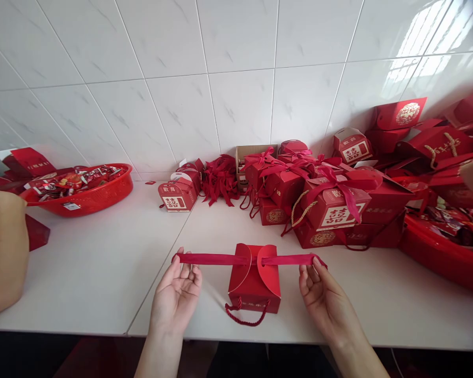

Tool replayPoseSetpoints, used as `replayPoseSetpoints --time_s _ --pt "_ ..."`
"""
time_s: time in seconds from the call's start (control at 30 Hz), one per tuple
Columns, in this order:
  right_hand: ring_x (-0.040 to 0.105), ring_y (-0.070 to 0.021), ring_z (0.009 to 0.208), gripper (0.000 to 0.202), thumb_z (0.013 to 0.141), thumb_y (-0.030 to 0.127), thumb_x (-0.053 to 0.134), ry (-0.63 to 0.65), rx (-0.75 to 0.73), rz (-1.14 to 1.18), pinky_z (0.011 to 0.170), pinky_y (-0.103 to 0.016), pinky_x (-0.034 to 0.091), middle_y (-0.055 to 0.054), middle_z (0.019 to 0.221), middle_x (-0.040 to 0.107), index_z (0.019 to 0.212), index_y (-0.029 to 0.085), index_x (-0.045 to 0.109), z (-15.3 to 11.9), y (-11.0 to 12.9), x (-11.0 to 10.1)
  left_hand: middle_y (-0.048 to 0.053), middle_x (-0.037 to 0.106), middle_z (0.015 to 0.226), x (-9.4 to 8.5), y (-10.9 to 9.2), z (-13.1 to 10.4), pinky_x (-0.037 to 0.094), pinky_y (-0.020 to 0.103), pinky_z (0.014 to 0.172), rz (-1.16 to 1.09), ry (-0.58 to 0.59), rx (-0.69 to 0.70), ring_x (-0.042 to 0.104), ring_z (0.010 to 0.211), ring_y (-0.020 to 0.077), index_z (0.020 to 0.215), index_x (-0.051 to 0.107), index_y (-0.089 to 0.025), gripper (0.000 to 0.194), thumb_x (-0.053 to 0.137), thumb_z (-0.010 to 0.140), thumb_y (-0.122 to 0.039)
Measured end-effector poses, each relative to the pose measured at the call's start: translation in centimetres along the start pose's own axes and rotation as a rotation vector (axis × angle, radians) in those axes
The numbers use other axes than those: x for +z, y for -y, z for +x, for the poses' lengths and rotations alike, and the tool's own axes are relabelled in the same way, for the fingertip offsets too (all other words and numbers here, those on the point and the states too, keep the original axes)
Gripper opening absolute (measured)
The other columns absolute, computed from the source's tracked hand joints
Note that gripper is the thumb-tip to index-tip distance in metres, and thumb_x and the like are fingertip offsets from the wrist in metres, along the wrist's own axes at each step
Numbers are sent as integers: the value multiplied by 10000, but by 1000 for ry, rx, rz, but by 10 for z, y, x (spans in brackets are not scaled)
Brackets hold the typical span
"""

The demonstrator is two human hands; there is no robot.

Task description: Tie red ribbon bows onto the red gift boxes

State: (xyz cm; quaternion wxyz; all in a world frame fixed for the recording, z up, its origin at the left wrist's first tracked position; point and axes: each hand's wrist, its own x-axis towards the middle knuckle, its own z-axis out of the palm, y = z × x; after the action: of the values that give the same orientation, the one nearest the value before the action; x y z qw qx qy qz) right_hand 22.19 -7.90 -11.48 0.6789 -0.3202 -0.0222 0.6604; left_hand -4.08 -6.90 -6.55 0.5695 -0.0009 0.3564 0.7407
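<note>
A small red gift box (254, 283) stands on the white table near its front edge, its curved top flaps folded together. A dark red ribbon (216, 259) runs through holes in the flaps and is stretched out to both sides. My left hand (178, 291) pinches the ribbon's left end between thumb and finger, palm up. On the other side, my right hand (321, 294) pinches the right end the same way. Neither hand touches the box. A twisted cord handle (246, 321) hangs at the box's front.
Ribbon-tied red boxes (335, 202) are piled behind to the right, beside loose ribbons (220, 181). Red basins of wrapped sweets stand at left (98, 194) and right (437, 257). Another person's arm (6, 252) reaches in at far left. A tiled wall (240, 105) bounds the back.
</note>
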Motion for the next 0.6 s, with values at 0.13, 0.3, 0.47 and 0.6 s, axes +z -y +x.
replayPoseSetpoints --time_s 0.13,0.3,0.47,0.6 --pt "704 -89 704 98 734 255 774 31 -106 -102 655 -157 591 53 731 721 785 245 691 -1 3 -1 21 669 737 4 -4 0 575 192 549 17 -3 31 639 622 84 976 688 -158 246 445 947 -138" --pt "660 -80 664 110 727 280 777 36 -402 -238 675 -195 578 58 737 688 802 249 703 -7 14 6 -16 651 721 11 -12 1 537 146 503 44 18 160 590 560 50 945 694 -184 218 515 893 -70" --pt "618 -80 664 143 696 236 797 36 -610 -276 671 -216 550 28 785 680 818 220 724 -13 27 21 -21 636 716 15 -22 1 508 134 484 126 61 292 567 561 50 904 710 -182 164 587 845 -92" --pt "611 -89 645 145 704 253 801 74 -703 -359 651 -218 530 16 732 691 823 215 728 -15 39 34 -6 666 781 27 -36 -3 522 160 525 221 130 472 621 690 96 870 723 -195 91 652 813 -206"
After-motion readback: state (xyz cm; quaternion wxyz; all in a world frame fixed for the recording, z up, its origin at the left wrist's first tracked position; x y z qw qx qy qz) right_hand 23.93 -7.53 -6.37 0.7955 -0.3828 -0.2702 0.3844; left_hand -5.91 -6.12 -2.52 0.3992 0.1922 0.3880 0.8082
